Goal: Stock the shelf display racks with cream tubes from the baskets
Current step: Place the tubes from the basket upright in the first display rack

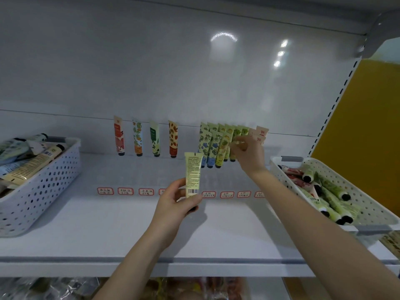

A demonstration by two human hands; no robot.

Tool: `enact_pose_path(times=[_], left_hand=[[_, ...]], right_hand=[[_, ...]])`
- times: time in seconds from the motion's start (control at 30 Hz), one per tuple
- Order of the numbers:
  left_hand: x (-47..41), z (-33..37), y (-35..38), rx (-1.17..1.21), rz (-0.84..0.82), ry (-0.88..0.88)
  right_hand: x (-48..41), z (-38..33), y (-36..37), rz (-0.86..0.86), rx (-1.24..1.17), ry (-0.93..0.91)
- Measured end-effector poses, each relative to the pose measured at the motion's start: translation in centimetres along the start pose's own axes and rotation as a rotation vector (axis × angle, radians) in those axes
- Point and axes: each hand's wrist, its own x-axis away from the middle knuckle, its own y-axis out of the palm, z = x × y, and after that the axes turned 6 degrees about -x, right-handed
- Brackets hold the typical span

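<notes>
The white shelf [108,224] is wide and deep. It has a glossy back panel [151,72] behind it and another shelf board [238,16] high above, so there is plenty of free height over the goods.

At each end stands a perforated basket. The left basket [43,187] holds mixed tubes lying flat. The right basket [357,182] holds mostly green tubes [333,191] with black caps. The right forearm passes just beside its rim, and I judge that a careless pull back could knock it.

Between the baskets the front of the shelf is bare, which gives good room for the arms. A row of price labels [125,191] marks the rack positions. Behind the labels, tubes stand with the cap down. There are four single tubes [119,137] at the left, apart from each other, and a tight group of flowered tubes [216,144] at the right. That group looks easy to topple.

The right hand [249,152] reaches into this group. It is blurred, so I cannot tell if its fingers pinch a tube or only touch it.

The left hand [175,204] is in front of the labels. Its thumb and fingers are wrapped around the lower part of a pale yellow cream tube [193,174], which is upright with the barcode side toward the camera.

Such a tube is probably light and smooth, with a soft body that dents when squeezed. The cap end and the flat crimped top look stiffer, so a gentle hold low on the sides seems best.
</notes>
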Motion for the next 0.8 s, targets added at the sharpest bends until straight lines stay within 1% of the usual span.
enact_pose_path(times=[0.07, 0.13, 0.17, 0.23, 0.3, 0.4, 0.47, 0.57, 0.67, 0.77, 0.8], left_hand=[[0.3, 0.4, 0.2, -0.044, 0.025, 0.041], [0.6, 0.6, 0.7, -0.083, 0.063, 0.070], [0.8, 0.7, 1.1, -0.107, 0.086, 0.082], [1.3, 0.9, 1.8, -0.174, 0.129, 0.107], [1.7, 1.2, 2.4, -0.311, 0.160, 0.162], [2.6, 1.6, 3.3, -0.472, 0.171, 0.269], [3.0, 1.9, 3.5, -0.465, 0.150, 0.281], [3.6, 2.3, 3.3, -0.346, 0.069, 0.194], [4.1, 2.4, 3.1, -0.230, -0.013, 0.134], [4.0, 2.0, 3.4, -0.247, 0.012, 0.150], [3.9, 1.8, 3.5, -0.264, 0.025, 0.154]], right_hand=[[1.5, -1.0, -0.7, 0.015, -0.100, -0.012], [3.4, -2.1, -1.3, -0.057, -0.243, -0.025], [4.4, -2.6, -1.6, -0.109, -0.274, -0.040], [6.2, -3.7, -1.9, -0.218, -0.246, -0.060], [7.5, -4.5, -1.8, -0.289, -0.213, -0.041], [8.6, -5.2, -1.7, -0.264, -0.242, 0.008], [9.0, -5.2, -2.1, -0.256, -0.347, 0.056], [9.3, -4.9, -3.0, -0.252, -0.514, 0.122], [9.5, -4.7, -3.6, -0.253, -0.615, 0.178], [9.8, -4.2, -3.9, -0.285, -0.690, 0.212], [10.0, -4.0, -3.9, -0.297, -0.681, 0.221]])
